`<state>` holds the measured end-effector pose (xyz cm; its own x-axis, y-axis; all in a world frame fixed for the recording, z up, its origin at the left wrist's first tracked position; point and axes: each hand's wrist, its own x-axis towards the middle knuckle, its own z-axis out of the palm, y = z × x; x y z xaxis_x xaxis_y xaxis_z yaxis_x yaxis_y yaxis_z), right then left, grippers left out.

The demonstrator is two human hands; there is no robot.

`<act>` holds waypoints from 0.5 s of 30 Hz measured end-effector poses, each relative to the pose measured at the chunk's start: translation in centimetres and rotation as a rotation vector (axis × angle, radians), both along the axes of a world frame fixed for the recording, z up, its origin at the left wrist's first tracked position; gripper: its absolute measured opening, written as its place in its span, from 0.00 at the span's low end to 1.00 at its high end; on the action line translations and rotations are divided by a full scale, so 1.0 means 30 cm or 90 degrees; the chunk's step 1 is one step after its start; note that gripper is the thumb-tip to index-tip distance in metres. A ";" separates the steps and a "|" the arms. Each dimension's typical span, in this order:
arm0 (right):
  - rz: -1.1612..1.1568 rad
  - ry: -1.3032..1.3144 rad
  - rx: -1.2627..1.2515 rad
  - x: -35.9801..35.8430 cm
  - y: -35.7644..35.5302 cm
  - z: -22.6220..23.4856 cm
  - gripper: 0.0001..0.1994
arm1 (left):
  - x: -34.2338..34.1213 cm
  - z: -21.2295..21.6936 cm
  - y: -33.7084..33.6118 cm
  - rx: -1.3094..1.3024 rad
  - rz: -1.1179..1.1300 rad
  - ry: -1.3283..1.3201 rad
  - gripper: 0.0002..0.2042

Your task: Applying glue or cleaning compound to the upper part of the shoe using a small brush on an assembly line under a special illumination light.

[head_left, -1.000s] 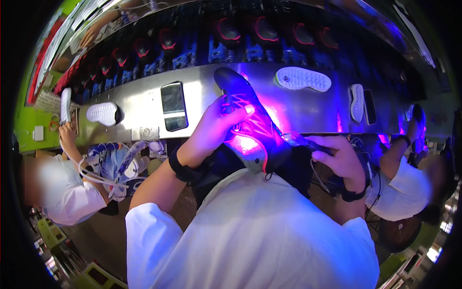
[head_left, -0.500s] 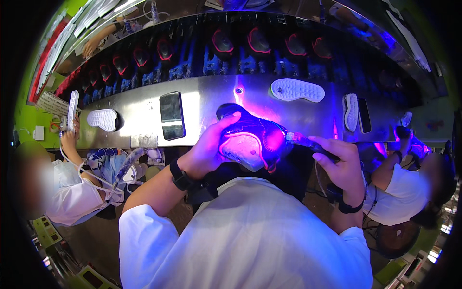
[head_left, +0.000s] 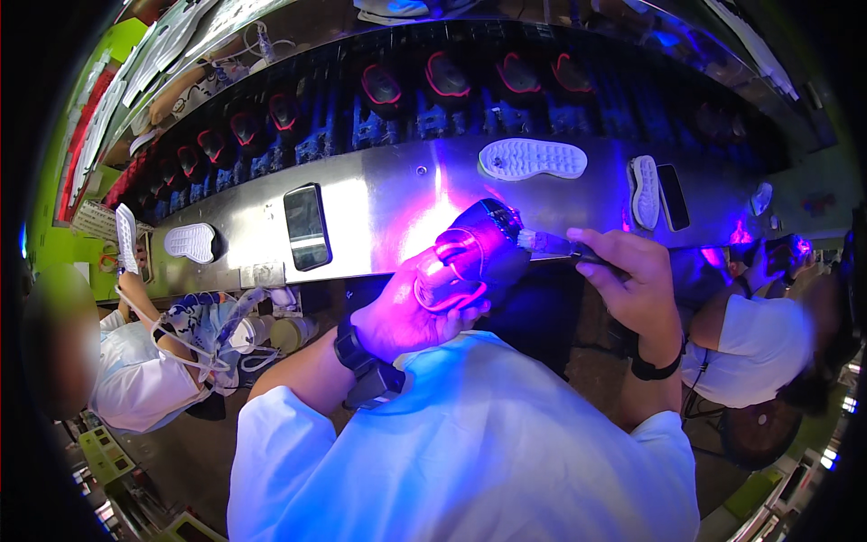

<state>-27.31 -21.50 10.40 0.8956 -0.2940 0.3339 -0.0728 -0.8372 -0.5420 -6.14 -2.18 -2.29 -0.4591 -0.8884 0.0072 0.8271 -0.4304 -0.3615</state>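
My left hand (head_left: 406, 312) cups a dark shoe upper (head_left: 488, 246) from below and left, fingers wrapped round its collar end. Pink-red lines edge the upper, and it glows under purple light. Its other end points up and to the right, away from me. My right hand (head_left: 637, 280) grips the dark handle of a brush (head_left: 546, 242) between thumb and fingers. The pale bristles meet the upper's right edge, seemingly touching it. Beyond the upper, a white shoe sole (head_left: 537, 161) lies tread up on the metal table (head_left: 379, 194).
A phone (head_left: 308, 228) and a white sole (head_left: 190, 243) lie to the left. Another sole (head_left: 645, 193) and phone (head_left: 673, 197) lie to the right. Behind the table runs a dark rack (head_left: 488, 113) with several shoe uppers. Co-workers sit on both sides.
My left hand has turned the upper, so its sole side no longer faces me, and now holds it from beneath. The brush has shifted slightly up and left. The whole view has shifted a little.
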 end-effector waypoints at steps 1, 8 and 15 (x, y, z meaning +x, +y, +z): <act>0.002 0.002 -0.003 0.009 0.000 -0.005 0.23 | -0.003 -0.031 -0.007 -0.013 -0.020 0.010 0.36; 0.046 -0.051 -0.062 0.096 0.004 -0.071 0.20 | -0.027 -0.122 -0.002 0.003 -0.077 0.149 0.49; 0.011 -0.101 0.037 0.080 0.034 -0.303 0.18 | 0.065 0.025 0.042 0.028 0.044 0.002 0.33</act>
<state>-24.91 -20.47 1.31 0.8385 -0.3011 0.4541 0.0319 -0.8049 -0.5926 -4.20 -0.92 -1.53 -0.3963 -0.9176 -0.0303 0.8530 -0.3558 -0.3818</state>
